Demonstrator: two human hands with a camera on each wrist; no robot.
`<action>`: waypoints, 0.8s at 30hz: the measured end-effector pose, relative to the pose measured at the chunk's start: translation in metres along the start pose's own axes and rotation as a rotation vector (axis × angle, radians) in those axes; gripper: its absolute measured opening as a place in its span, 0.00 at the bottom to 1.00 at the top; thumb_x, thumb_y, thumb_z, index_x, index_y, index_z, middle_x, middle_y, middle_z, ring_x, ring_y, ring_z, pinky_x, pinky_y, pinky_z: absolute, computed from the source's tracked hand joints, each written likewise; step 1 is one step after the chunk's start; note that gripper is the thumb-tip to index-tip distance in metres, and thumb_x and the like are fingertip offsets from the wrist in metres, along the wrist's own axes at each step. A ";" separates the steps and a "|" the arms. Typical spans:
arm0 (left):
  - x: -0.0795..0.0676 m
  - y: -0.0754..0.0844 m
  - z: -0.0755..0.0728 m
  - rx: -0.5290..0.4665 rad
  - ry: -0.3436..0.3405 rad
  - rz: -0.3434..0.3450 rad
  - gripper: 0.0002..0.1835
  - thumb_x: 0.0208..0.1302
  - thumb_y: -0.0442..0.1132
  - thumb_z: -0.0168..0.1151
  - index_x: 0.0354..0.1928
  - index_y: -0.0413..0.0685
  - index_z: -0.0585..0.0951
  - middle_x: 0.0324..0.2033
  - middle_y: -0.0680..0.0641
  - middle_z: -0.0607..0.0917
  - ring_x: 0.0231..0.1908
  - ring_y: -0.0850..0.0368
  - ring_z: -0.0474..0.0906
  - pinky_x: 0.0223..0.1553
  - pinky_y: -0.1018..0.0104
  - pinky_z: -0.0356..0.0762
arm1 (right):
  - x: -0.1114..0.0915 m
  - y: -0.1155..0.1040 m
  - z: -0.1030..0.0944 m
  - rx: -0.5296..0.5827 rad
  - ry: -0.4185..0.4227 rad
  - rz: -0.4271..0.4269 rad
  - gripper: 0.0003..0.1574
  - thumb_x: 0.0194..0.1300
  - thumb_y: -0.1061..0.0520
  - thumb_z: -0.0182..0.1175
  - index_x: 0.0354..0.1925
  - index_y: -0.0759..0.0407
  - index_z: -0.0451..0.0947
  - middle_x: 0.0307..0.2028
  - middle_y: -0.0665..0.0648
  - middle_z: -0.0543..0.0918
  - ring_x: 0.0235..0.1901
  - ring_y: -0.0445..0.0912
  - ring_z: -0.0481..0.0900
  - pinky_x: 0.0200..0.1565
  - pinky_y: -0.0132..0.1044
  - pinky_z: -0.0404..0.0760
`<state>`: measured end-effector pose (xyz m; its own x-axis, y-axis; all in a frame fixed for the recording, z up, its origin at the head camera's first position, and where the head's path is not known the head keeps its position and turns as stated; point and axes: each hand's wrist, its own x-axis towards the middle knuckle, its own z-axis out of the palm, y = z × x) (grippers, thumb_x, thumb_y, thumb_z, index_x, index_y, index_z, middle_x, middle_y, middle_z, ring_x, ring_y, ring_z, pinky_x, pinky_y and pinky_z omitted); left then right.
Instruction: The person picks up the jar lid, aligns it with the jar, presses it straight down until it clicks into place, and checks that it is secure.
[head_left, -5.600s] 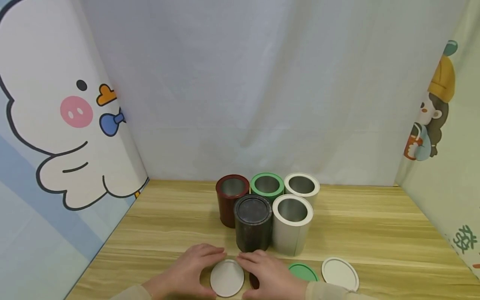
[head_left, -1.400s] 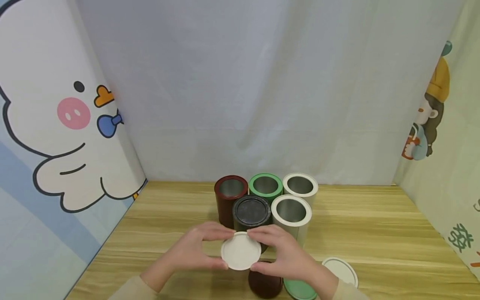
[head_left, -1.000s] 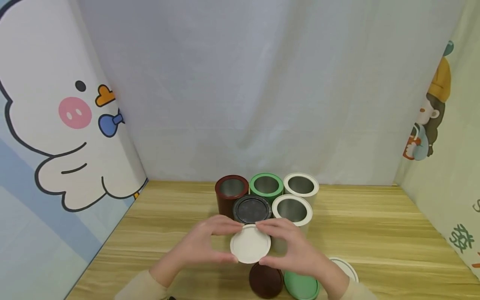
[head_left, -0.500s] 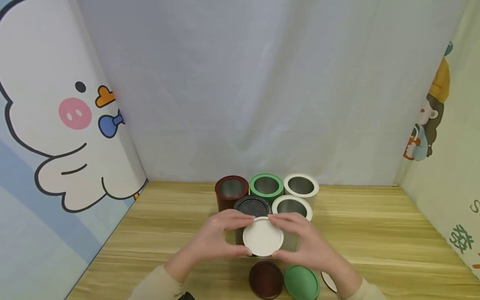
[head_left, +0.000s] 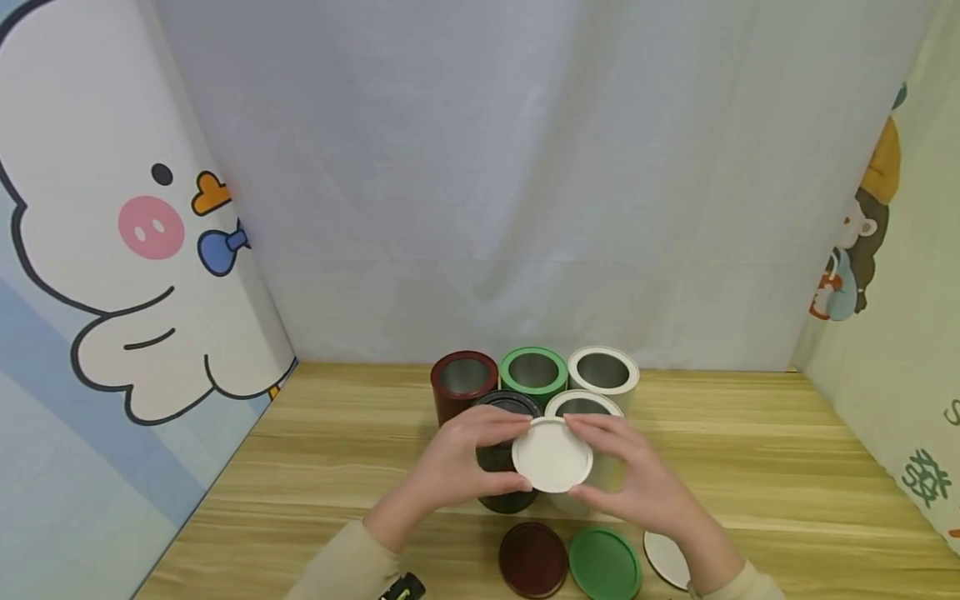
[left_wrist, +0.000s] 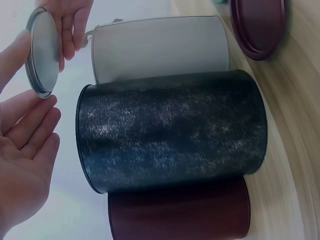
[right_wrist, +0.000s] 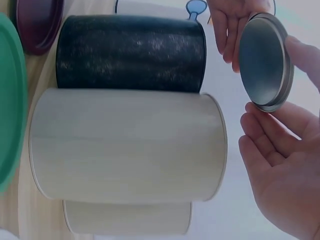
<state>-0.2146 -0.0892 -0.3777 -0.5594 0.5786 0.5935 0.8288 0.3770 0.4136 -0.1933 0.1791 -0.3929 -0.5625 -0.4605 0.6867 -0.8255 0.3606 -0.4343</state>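
Between both hands a round white lid (head_left: 552, 455) is held up in the air, its bare metal underside showing in the wrist views. My left hand (head_left: 465, 458) pinches its left edge between thumb and fingertips. On the opposite edge, the thumb and fingertips of my right hand (head_left: 637, 471) pinch it too. Behind and below the lid stands an uncovered white can (head_left: 588, 402), partly hidden by lid and hand. Left of it is a black can (left_wrist: 170, 130) with its lid on, partly covered by my left hand in the head view.
Uncovered dark red (head_left: 463, 379), green (head_left: 532, 371) and white (head_left: 603, 371) cans stand in the back row. Nearer on the wooden table (head_left: 322, 467) lie a dark red lid (head_left: 532, 560), a green lid (head_left: 604, 564) and another white lid (head_left: 666, 558), partly behind my right wrist.
Both hands gripped the white lid from the table and lifted it. They have carried it forward and right, from before the black can to before the front white can.
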 end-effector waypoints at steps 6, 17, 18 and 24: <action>0.012 -0.001 0.006 0.004 0.002 -0.001 0.33 0.45 0.45 0.82 0.55 0.41 0.84 0.53 0.48 0.85 0.56 0.53 0.77 0.58 0.62 0.74 | -0.001 0.007 -0.008 -0.017 0.017 0.024 0.48 0.41 0.64 0.79 0.63 0.62 0.76 0.60 0.59 0.78 0.59 0.48 0.72 0.59 0.27 0.65; 0.029 -0.004 0.015 0.049 -0.028 -0.024 0.32 0.48 0.46 0.81 0.55 0.41 0.84 0.52 0.47 0.85 0.55 0.53 0.78 0.57 0.63 0.74 | -0.002 0.014 -0.020 -0.053 0.025 0.071 0.47 0.42 0.66 0.78 0.63 0.62 0.76 0.59 0.60 0.78 0.59 0.44 0.72 0.58 0.25 0.67; 0.031 -0.004 0.016 0.048 -0.030 -0.026 0.32 0.48 0.46 0.81 0.55 0.41 0.84 0.52 0.47 0.85 0.55 0.53 0.78 0.57 0.63 0.75 | -0.001 0.014 -0.021 -0.057 0.025 0.071 0.47 0.42 0.66 0.78 0.63 0.62 0.76 0.59 0.60 0.78 0.58 0.43 0.72 0.58 0.25 0.67; 0.040 -0.007 0.021 0.054 -0.047 -0.038 0.31 0.49 0.45 0.80 0.56 0.41 0.84 0.52 0.46 0.85 0.55 0.51 0.79 0.56 0.62 0.76 | 0.001 0.024 -0.025 -0.076 0.024 0.062 0.46 0.42 0.67 0.77 0.63 0.64 0.76 0.59 0.61 0.78 0.59 0.46 0.73 0.60 0.26 0.66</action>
<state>-0.2429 -0.0535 -0.3713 -0.5903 0.5961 0.5443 0.8072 0.4372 0.3965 -0.2120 0.2081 -0.3881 -0.6105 -0.4164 0.6737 -0.7825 0.4486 -0.4318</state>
